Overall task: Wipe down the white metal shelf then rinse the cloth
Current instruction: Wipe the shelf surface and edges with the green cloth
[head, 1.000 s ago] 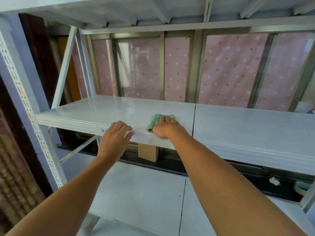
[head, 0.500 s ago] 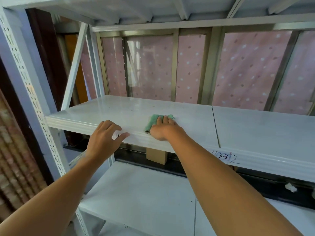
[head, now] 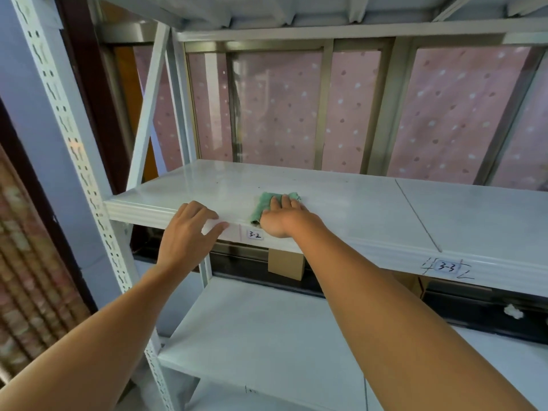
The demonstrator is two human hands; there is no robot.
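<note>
The white metal shelf (head: 341, 200) runs across the middle of the view at chest height. A green cloth (head: 262, 204) lies flat on it near the front edge, just above the label "3-2". My right hand (head: 283, 218) presses down on the cloth with fingers spread, covering most of it. My left hand (head: 189, 232) rests on the shelf's front lip to the left of the cloth, fingers curled over the edge and holding nothing else.
A perforated white upright (head: 74, 161) and a diagonal brace (head: 148, 102) stand at the left. A lower shelf (head: 252, 336) sits below, with a cardboard box (head: 286, 264) behind it. Windows with pink dotted covering (head: 281, 114) back the rack. A second panel is labelled "3-3" (head: 446, 266).
The view has shifted left and closer to the shelf. My right hand has slid the cloth slightly left along the front edge; my left hand stays on the lip.
</note>
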